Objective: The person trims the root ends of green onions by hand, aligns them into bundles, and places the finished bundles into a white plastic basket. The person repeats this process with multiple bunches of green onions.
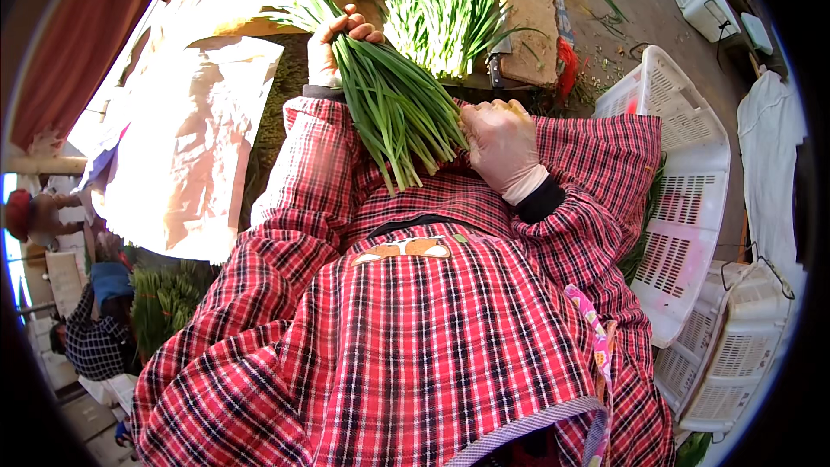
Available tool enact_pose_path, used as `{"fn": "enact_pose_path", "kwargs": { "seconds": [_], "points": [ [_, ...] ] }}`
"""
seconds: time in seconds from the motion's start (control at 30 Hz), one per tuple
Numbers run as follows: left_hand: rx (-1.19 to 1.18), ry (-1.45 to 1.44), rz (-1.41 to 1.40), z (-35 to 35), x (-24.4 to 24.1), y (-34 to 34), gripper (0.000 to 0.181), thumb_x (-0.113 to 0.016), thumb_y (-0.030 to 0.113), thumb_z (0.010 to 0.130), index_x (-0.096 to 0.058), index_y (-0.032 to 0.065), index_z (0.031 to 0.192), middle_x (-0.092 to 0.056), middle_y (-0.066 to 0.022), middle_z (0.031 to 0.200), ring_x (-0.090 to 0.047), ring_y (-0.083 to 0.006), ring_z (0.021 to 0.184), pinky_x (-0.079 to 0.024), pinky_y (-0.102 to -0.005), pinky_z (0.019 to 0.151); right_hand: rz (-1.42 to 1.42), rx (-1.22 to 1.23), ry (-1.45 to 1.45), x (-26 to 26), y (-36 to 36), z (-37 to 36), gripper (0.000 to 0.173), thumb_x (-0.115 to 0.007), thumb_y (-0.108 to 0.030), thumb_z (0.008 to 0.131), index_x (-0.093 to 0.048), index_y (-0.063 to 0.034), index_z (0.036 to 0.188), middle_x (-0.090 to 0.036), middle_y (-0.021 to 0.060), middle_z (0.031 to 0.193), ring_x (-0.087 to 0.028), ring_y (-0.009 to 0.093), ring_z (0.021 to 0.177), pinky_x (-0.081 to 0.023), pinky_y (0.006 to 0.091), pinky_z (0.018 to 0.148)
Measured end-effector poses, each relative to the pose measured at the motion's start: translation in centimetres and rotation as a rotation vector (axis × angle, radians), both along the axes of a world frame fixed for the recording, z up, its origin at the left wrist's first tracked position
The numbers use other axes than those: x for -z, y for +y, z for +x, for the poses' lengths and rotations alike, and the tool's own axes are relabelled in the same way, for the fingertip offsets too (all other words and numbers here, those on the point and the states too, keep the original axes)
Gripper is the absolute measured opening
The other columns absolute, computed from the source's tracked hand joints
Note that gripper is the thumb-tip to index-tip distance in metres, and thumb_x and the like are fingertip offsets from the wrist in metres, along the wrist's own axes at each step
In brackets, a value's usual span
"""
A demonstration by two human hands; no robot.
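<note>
My left hand [334,45] is closed around the middle of a bunch of long green leafy stalks, likely garlic chives [395,97], held slanting over my lap. The pale cut ends point down toward my apron. At the right of the bunch, my gloved right hand [502,143] has its fingers curled beside the stalks; whether it pinches any is hidden. Beyond the hands lies a pile of similar green stalks [444,13]. A knife with a dark riveted handle [496,70] rests between that pile and a worn wooden block [528,32].
Red strands [566,68] lie by the block. White perforated plastic crates [690,207] stand close on the right, with more behind. A large pale sheet [214,143] lies at the left. Farther left, a person in a checked top [97,344] is near bundled greens [165,301].
</note>
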State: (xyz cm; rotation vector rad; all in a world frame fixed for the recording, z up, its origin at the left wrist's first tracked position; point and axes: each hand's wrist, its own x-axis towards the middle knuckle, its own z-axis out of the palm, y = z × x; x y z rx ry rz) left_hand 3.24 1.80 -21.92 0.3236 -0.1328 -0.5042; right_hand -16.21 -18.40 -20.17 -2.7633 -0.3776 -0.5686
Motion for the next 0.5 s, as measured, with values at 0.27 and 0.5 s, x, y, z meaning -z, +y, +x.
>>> {"fn": "enact_pose_path", "kwargs": {
  "seconds": [0.27, 0.5],
  "points": [
    [-0.034, -0.005, -0.134, 1.2, 0.4, 1.1, 0.022, -0.056, 0.006, 0.080, -0.052, 0.0006, 0.100, -0.044, -0.0027, 0.073, -0.044, -0.0144, 0.062, -0.039, -0.0322, 0.066, -0.018, 0.468, 0.067, 0.3, -7.8, -1.5, 0.030, -0.061, -0.009, 0.076, -0.066, -0.0135, 0.106, -0.066, 0.0076, 0.084, -0.062, 0.026, 0.084, -0.045, 0.0366, 0.080],
    [-0.078, -0.042, -0.141, 1.0, 0.1, 1.2, 0.024, -0.056, 0.007, 0.079, -0.050, 0.0002, 0.102, -0.046, -0.0040, 0.075, -0.045, -0.0145, 0.062, -0.040, -0.0336, 0.067, 0.737, 0.057, 0.264, -3.2, -2.7, -1.8, 0.013, -0.063, -0.010, 0.078, -0.070, -0.0040, 0.087, -0.067, 0.0111, 0.075, -0.065, 0.023, 0.069, -0.051, 0.0295, 0.064]
  ]
}}
